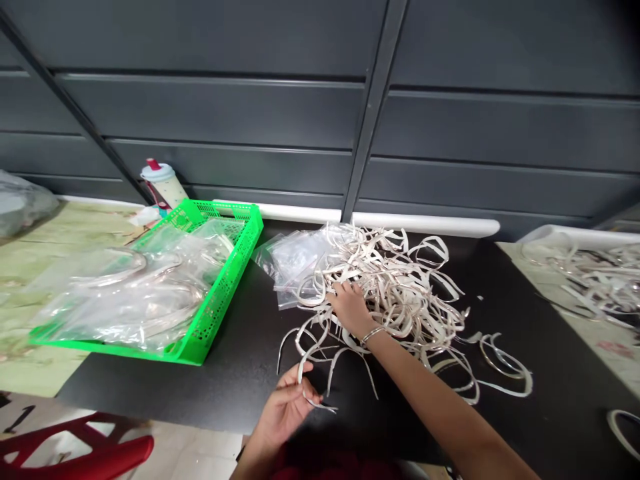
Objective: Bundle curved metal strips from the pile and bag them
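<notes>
My left hand (287,408) is closed in a pinch on a thin white curved strip (302,371) near the table's front edge. The strip's short end pokes out below the fingers, and its upper part runs towards the pile. A large tangled pile of similar white strips (400,287), some with shiny edges, covers the middle of the black table. At the pile's left side, my right hand (350,308) reaches in with curled fingers around a strip; its fingertips are partly hidden among the strips. A bracelet (373,333) circles my right wrist.
Left stands a green plastic basket (227,287) with bagged strips (150,293). Clear zip bags (295,257) lie beside the pile. A cup (165,183) stands behind the basket. More strips (605,280) lie right. A dark panelled wall (225,113) borders the back.
</notes>
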Demonstrator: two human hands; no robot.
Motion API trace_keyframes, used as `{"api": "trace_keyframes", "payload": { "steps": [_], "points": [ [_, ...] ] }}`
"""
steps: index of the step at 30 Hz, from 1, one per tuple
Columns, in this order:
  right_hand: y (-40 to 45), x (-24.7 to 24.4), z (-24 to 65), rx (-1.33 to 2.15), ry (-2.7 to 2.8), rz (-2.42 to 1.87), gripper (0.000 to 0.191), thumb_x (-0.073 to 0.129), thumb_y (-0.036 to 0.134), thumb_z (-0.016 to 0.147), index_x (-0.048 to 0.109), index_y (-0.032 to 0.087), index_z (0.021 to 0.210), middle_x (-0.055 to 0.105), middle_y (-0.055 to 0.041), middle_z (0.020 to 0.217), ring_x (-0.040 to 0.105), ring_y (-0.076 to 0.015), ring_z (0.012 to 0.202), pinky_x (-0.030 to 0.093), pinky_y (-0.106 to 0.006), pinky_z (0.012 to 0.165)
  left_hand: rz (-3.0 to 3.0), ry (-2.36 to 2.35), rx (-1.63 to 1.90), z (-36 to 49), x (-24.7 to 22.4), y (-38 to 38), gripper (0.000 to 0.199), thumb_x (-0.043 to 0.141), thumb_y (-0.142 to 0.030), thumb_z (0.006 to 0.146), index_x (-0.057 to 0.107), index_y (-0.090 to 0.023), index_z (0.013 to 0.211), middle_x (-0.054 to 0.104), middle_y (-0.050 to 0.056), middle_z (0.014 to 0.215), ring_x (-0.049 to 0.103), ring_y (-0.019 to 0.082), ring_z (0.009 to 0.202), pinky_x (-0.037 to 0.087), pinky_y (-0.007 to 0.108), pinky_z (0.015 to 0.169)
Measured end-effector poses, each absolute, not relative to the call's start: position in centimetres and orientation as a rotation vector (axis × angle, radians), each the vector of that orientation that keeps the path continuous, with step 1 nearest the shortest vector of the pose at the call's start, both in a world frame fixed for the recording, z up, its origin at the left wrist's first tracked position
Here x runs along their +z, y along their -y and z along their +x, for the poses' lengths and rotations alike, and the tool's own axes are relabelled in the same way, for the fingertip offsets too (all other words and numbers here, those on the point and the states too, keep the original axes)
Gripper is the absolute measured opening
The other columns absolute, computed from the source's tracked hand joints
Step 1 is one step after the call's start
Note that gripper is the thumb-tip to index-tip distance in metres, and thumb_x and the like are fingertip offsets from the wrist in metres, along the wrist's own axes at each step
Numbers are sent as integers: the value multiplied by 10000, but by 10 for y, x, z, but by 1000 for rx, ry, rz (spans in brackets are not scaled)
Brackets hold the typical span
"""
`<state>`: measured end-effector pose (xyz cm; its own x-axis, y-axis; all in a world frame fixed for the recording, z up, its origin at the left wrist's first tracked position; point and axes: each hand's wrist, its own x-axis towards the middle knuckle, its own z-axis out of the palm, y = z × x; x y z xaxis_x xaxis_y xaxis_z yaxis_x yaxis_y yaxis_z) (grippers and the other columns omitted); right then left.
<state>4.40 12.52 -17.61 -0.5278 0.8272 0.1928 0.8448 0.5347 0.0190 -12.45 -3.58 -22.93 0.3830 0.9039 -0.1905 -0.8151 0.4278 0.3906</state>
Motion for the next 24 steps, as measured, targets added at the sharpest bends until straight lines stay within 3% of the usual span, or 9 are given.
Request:
{"api": "trace_keyframes", "payload": {
  "steps": [6, 12, 16, 21, 24],
  "points": [
    [-138, -159, 63, -111, 2523, -1400, 231, 500, 58, 820, 692, 185, 801, 650, -69, 798, 507, -218, 819, 374, -331, 728, 235, -399, 1099, -124, -229, 34, 292, 670, -102, 721, 657, -148, 1009, 686, -5, 619, 670, 150, 638, 504, 303, 731],
    [-133, -118, 99, -216, 2095, -1313, 388, 412, 4, 822, 689, 195, 1015, 666, -81, 949, 542, -216, 886, 432, -348, 772, 253, -379, 1095, -124, -229, 34, 296, 658, -92, 729, 657, -141, 1021, 695, 4, 644, 677, 162, 668, 505, 304, 735],
    [-131, -115, 121, -280, 1919, -1346, 367, 402, 99, 875, 627, 207, 1144, 609, -108, 1108, 534, -240, 996, 450, -396, 841, 260, -387, 1097, -124, -230, 34, 295, 661, -93, 727, 655, -143, 1018, 699, 6, 650, 680, 165, 671, 505, 301, 734],
    [-126, -133, 139, -313, 1916, -1547, 356, 456, 184, 858, 576, 140, 1190, 482, -187, 1264, 456, -325, 1125, 419, -499, 894, 273, -398, 1117, -125, -233, 34, 304, 670, -95, 722, 660, -144, 1021, 706, 11, 650, 679, 165, 660, 505, 299, 726],
    [-104, -135, 131, -259, 1814, -1486, 340, 432, 153, 850, 574, 147, 1159, 496, -172, 1218, 460, -304, 1128, 428, -483, 891, 280, -412, 1103, -125, -232, 34, 290, 673, -100, 723, 665, -142, 1010, 705, 16, 645, 679, 171, 665, 499, 297, 720]
  ]
}}
